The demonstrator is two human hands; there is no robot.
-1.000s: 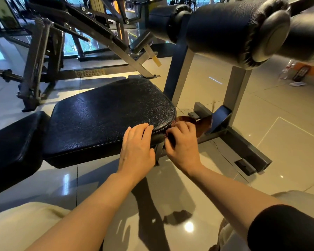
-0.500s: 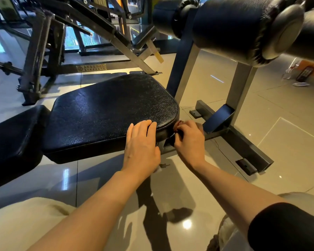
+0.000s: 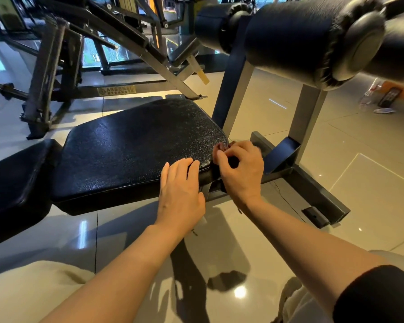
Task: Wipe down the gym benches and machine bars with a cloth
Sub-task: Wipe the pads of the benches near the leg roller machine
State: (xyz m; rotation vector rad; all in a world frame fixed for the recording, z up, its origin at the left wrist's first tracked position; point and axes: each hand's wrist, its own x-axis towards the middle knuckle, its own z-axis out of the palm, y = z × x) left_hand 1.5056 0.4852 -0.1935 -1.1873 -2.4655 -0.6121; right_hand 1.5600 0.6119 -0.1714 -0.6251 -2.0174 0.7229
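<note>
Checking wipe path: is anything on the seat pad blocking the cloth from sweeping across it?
Only the left hand, resting flat on the seat pad's near edge beside the right hand gripping the cloth at the corner. The remaining surface shows nothing on it.

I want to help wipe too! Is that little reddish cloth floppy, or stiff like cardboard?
Probably floppy: the cloth shows bunched and creased inside the right hand at the seat pad's corner. It looks light, since curled fingers alone hold it. It may drag on the pad's pebbly surface rather than slide.

cloth [image 3: 222, 147] mostly hidden inside right hand [image 3: 240, 169], distant floor items [image 3: 383, 99] blurred
</note>
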